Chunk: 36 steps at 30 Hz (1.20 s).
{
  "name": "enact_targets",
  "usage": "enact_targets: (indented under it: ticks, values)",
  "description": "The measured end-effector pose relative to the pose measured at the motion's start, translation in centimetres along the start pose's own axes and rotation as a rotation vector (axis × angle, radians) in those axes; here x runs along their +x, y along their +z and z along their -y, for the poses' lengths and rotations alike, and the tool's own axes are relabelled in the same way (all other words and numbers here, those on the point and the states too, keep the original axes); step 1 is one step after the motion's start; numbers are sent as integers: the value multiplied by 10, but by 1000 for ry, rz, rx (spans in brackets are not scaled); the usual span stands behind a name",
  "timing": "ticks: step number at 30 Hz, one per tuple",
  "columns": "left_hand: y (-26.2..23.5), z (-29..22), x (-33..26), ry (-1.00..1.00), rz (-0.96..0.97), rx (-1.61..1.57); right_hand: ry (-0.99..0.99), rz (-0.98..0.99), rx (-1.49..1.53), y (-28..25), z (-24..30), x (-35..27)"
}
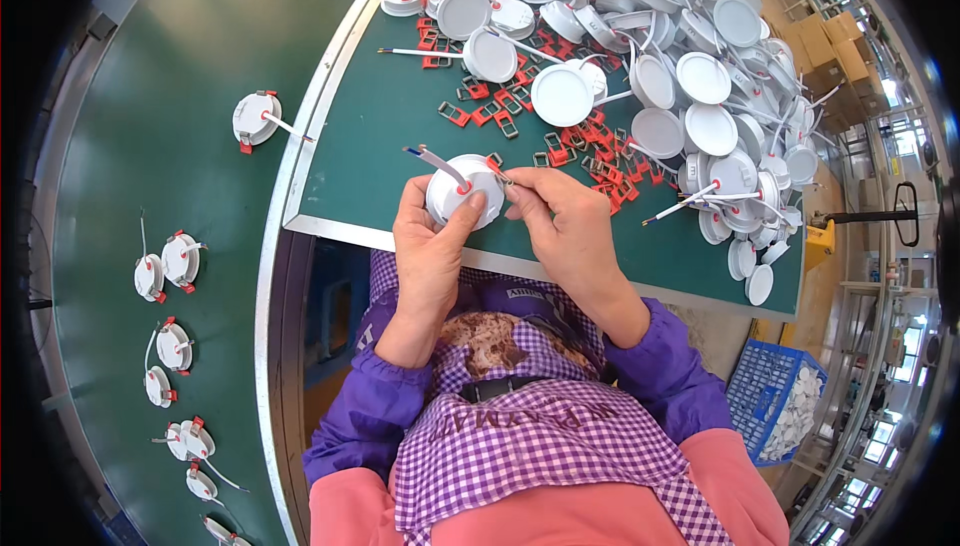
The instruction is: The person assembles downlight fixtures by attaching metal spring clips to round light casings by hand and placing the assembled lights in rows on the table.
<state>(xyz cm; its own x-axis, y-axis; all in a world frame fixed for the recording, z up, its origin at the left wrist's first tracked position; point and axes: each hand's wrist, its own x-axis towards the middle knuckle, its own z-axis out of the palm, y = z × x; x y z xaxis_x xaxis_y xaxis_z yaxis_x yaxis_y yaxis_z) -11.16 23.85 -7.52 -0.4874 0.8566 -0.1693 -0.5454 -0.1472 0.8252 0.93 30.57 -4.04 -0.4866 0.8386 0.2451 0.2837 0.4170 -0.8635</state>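
My left hand (430,246) grips a round white downlight (462,189) just above the near edge of the green table. Its back faces up, and a white cable with bare wire ends sticks out past a red grommet. At the light's right rim my right hand (565,226) pinches a small red-and-metal spring clip (502,168) between thumb and forefinger. Fingers partly cover the clip, so I cannot tell how far it sits on the rim. Beyond my hands lie several loose red spring clips (600,146), next to a large heap of white downlights (705,76).
A metal edge strip (300,166) parts this table from a long green surface (110,196) on the left. Downlights with red clips fitted (173,346) lie spaced along it. At lower right stands a blue crate (765,396) of white parts. Cardboard boxes (835,56) are stacked behind.
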Motion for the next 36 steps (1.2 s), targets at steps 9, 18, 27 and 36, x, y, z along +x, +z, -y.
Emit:
enact_targets:
  ticks: [9, 18, 27, 36]
  values:
    - [-3, 9, 3, 70, 19, 64, 200, 3, 221, 2, -7, 0]
    - [-8, 21, 4, 81, 69, 18, 178, -43, 200, 9, -12, -8]
    - [-16, 26, 7, 68, 132, 89, 177, -35, 147, 5, -21, -7]
    - [-11, 16, 4, -1, 157, 22, 348, -58, 263, -4, -10, -5]
